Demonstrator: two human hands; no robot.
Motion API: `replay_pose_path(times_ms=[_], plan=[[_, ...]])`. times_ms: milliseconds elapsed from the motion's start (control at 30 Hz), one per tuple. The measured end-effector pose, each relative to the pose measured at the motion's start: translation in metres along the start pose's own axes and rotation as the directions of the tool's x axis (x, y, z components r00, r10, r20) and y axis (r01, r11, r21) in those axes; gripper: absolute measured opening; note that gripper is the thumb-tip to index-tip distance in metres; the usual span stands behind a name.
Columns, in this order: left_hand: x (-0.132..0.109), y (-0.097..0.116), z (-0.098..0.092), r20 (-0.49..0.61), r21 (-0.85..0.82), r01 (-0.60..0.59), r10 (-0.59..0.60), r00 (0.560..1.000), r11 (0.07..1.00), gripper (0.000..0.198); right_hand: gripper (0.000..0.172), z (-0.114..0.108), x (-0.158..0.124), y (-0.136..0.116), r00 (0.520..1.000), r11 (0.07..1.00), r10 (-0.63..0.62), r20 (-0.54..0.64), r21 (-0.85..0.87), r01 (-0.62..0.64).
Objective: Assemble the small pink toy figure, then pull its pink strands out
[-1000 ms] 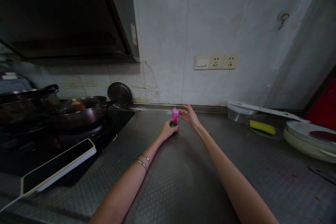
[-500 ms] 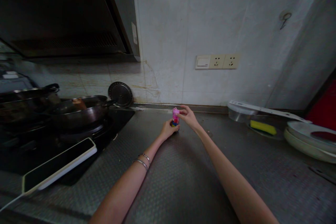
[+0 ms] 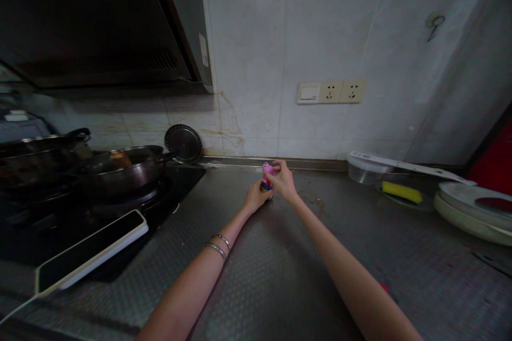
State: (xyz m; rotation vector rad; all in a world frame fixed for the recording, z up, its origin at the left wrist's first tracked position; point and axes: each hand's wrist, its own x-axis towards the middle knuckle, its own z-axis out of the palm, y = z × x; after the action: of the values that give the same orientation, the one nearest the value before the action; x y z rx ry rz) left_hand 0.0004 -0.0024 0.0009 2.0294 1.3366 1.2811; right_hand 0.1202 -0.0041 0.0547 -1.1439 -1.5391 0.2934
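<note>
A small pink container (image 3: 266,171) with a blue and red lower part stands on the steel counter (image 3: 288,277) near the back wall. My left hand (image 3: 255,196) is wrapped round its base. My right hand (image 3: 282,181) is closed on its upper part from the right, fingers curled over the pink top. Both arms reach forward across the counter, with two bracelets on my left wrist.
A dark pan (image 3: 120,170) sits on the stove at left, a round lid (image 3: 183,144) leaning on the wall behind it. A phone (image 3: 90,251) lies at the stove's edge. At right are a clear tub (image 3: 362,168), a yellow sponge (image 3: 401,192) and stacked plates (image 3: 472,213).
My right hand went from open beside the pink container to closed over its top. My left hand stayed on the base.
</note>
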Motion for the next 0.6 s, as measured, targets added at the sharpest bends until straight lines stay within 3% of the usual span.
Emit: replay_pose_path(times_ms=[133, 233, 333, 433, 600], plan=[[0.001, -0.002, 0.003, -0.064, 0.009, 0.028, -0.027, 0.998, 1.0, 0.042, 0.048, -0.002, 0.003, 0.004, 0.993, 0.992, -0.064, 0.095, 0.119, 0.053], [0.003, -0.005, 0.005, -0.088, -0.013, 0.027, -0.028, 0.996, 1.0, 0.046, 0.058, -0.003, 0.002, 0.011, 0.977, 0.98, -0.093, 0.194, 0.191, 0.055], [0.003, -0.006, 0.005, -0.061, -0.04, 0.039, -0.041, 0.997, 0.998, 0.044, 0.061, -0.001, -0.003, 0.019, 0.964, 0.988, -0.051, 0.263, 0.153, 0.01], [0.002, -0.005, 0.004, -0.026, -0.048, 0.052, -0.054, 0.998, 0.997, 0.048, 0.051, 0.001, -0.007, 0.025, 0.959, 0.998, -0.038, 0.281, 0.061, 0.021], [0.002, -0.004, 0.005, 0.001, -0.18, -0.014, 0.014, 1.0, 0.984, 0.082, 0.042, -0.002, -0.003, 0.022, 0.956, 1.0, -0.03, 0.291, 0.013, 0.028]])
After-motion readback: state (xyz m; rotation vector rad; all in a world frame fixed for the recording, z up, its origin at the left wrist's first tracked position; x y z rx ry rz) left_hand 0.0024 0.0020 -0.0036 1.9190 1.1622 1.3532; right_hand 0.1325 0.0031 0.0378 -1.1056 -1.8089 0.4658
